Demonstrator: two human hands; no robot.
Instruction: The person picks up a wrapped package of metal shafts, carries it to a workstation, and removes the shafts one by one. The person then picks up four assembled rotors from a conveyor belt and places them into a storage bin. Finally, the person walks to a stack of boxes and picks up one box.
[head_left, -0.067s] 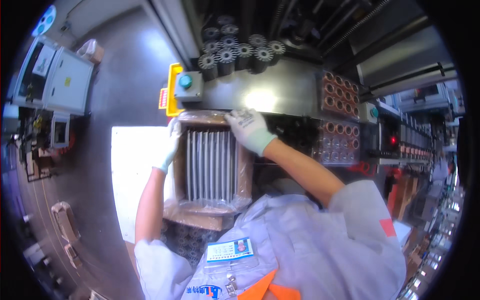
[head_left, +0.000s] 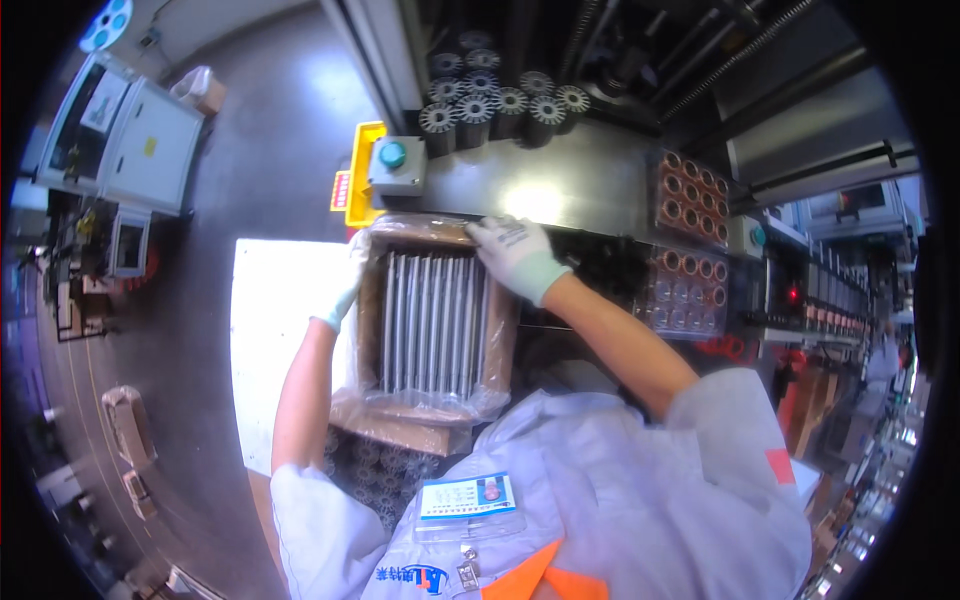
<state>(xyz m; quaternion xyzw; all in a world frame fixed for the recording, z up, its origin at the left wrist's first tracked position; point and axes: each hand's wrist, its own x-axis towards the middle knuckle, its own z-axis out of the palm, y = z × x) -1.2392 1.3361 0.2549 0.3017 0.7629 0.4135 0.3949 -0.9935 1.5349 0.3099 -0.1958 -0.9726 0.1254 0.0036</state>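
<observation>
An open cardboard box (head_left: 498, 335) lined with clear plastic lies in front of me, with several long grey metal rods (head_left: 430, 325) side by side inside it. My left hand (head_left: 347, 280), in a white glove, grips the box's far left corner, its fingertips partly hidden. At the far right corner my right hand (head_left: 515, 258), gloved too, closes its fingers over the rim and the plastic liner (head_left: 420, 232). Both arms reach forward around the box.
Slotted metal cores (head_left: 475, 112) stand on the metal bench (head_left: 590, 170) beyond. A green button box (head_left: 396, 165) sits at its left corner. Trays of copper-coloured rings (head_left: 692, 195) lie to the right. More slotted cores (head_left: 375, 470) are below the box; a white board (head_left: 270, 340) is left.
The whole scene has shifted slightly rightward in the view. Both hands stay at the same corners of the box, and the rods lie as before.
</observation>
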